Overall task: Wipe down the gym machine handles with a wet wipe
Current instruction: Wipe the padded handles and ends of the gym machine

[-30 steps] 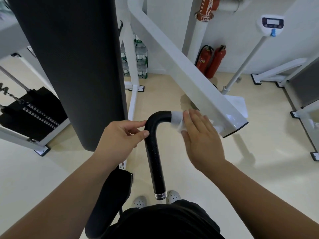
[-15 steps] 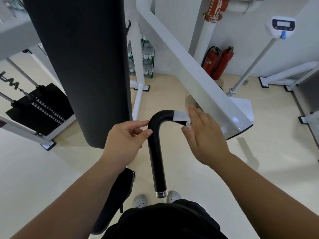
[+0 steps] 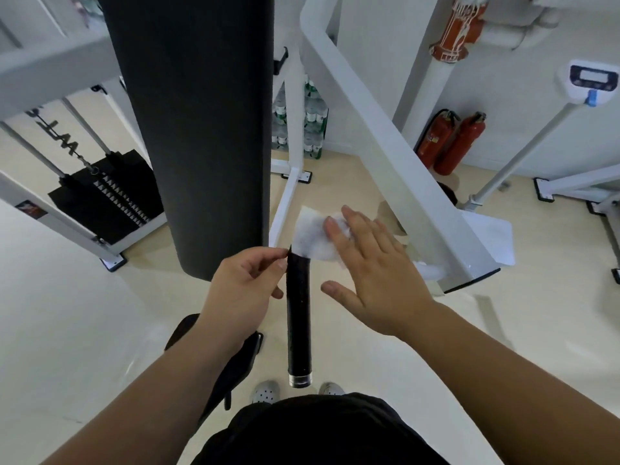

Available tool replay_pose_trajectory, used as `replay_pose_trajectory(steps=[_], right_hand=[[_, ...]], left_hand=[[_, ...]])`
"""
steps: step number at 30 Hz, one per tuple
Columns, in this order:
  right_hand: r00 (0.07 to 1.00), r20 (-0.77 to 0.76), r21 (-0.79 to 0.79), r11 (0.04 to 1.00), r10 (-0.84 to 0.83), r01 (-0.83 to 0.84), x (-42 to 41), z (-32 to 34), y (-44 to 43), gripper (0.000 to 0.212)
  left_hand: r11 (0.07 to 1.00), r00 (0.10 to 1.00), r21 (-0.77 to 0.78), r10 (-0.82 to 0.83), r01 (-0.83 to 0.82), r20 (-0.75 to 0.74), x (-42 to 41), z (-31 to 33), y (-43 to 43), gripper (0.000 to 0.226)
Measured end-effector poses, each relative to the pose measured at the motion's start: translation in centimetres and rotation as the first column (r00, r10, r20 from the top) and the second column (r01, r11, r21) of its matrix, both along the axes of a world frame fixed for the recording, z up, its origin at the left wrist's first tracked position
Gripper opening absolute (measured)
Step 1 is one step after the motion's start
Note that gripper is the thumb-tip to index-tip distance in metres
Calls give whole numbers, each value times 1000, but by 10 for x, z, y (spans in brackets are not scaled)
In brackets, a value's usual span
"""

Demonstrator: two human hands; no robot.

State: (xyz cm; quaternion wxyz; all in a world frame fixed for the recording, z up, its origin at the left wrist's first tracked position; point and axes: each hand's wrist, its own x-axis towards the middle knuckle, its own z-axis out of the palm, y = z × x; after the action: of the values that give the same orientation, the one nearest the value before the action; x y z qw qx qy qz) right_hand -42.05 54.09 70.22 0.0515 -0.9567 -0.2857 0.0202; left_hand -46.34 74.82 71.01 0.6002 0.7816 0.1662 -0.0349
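Centrally, head view: right hand (image 3: pixel 375 273) flat, fingers straight, pressing white wet wipe (image 3: pixel 310 236) onto top bend of black handle (image 3: pixel 298 313); thumb spread clear of handle. Wipe draped over bend, shaft below bare down to metal end cap. Left hand (image 3: pixel 245 286) just left of handle, fingers loosely curled, fingertips touching handle side near wipe edge; cannot tell if pinching anything. Black pad (image 3: pixel 201 129) upright behind left hand. Weight stack (image 3: pixel 107 196) far left, two red fire extinguishers (image 3: pixel 449 142) by wall.

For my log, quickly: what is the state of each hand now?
Left hand: fingers curled against the handle; a grip cannot be told.
Right hand: open, straight fingers pressing the wet wipe onto the handle.
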Motion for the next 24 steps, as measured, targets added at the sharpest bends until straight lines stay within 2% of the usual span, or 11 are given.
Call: replay_pose_trajectory(steps=[2, 4, 6, 8, 15, 19, 24], right_hand=[[999, -34, 19, 999, -31, 31, 6, 3, -1, 83], [999, -49, 40, 999, -14, 16, 12, 9, 7, 85], [997, -30, 23, 998, 64, -64, 18, 12, 17, 87], [986, 15, -18, 986, 163, -163, 22, 12, 24, 88], [915, 100, -95, 919, 390, -381, 24, 7, 18, 98], [857, 108, -119, 862, 504, -493, 0, -8, 8, 105], [850, 63, -83, 852, 523, -517, -15, -16, 7, 99]], left_hand=[[1000, 999, -10, 24, -25, -29, -6, -1, -1, 24], [993, 997, -96, 65, -69, -43, -14, -1, -1, 33], [971, 992, -204, 119, -126, -48, -23, -1, -3, 43], [957, 986, -238, 156, -165, -59, -32, -1, -8, 47], [961, 977, -188, 186, -203, -107, -52, -3, -23, 50], [946, 970, -225, 207, -231, -125, -59, -2, -23, 42], [935, 936, -126, 311, -332, -164, -56, 5, -21, 35]])
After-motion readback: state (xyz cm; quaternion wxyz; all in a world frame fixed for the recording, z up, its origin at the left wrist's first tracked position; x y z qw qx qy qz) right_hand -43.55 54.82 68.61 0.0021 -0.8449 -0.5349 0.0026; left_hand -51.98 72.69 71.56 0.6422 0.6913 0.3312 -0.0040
